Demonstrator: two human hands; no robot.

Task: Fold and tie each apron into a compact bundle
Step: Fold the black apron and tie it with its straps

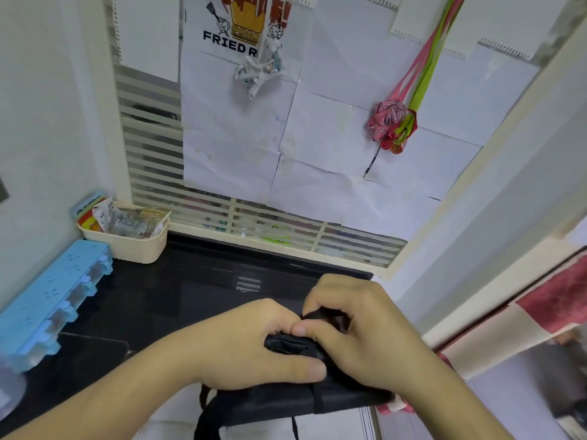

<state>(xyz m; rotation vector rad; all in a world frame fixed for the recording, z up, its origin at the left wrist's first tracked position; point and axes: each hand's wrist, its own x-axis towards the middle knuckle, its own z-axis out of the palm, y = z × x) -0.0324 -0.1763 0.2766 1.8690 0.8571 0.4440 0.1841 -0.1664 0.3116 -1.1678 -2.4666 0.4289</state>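
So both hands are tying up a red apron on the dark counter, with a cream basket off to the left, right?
Not quite: the head view shows the apron is black, not red. Both the left hand and right hand work its strap on the dark counter, cream basket at left.

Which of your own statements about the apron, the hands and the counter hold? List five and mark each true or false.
1. Both hands are on the black apron. True: the left hand and the right hand both grip it.
2. The apron lies spread out flat. False: it is folded into a bundle with a strap wrapped around it.
3. The right hand's fingers pinch a black strap. True.
4. The cream basket is on the right of the counter. False: it stands at the back left.
5. The basket is empty. False: it holds packets and wrappers.
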